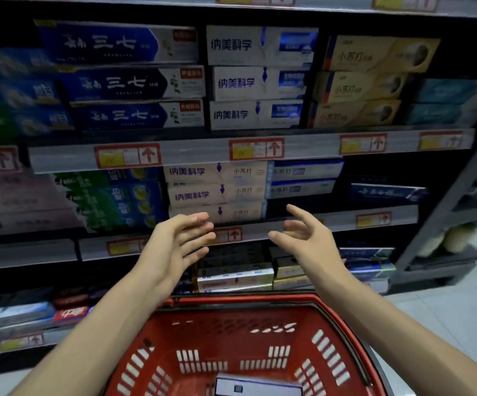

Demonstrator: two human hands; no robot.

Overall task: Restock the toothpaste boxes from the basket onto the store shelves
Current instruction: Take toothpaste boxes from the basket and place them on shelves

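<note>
left hand point(178, 241), right hand point(307, 234), raised, fingers spread

Red basket point(331, 332): one, holding one white box point(257, 387).
Hands: two, the left hand point(180, 241) and the right hand point(308, 235).
Upper shelf point(197, 152): three dark blue boxes point(128, 82), three white boxes point(260, 82), three gold boxes point(360, 87), two teal boxes point(446, 104).
Lower shelf point(346, 221): three cream boxes point(217, 192), two pale blue boxes point(303, 180), one navy box point(386, 192).
</note>
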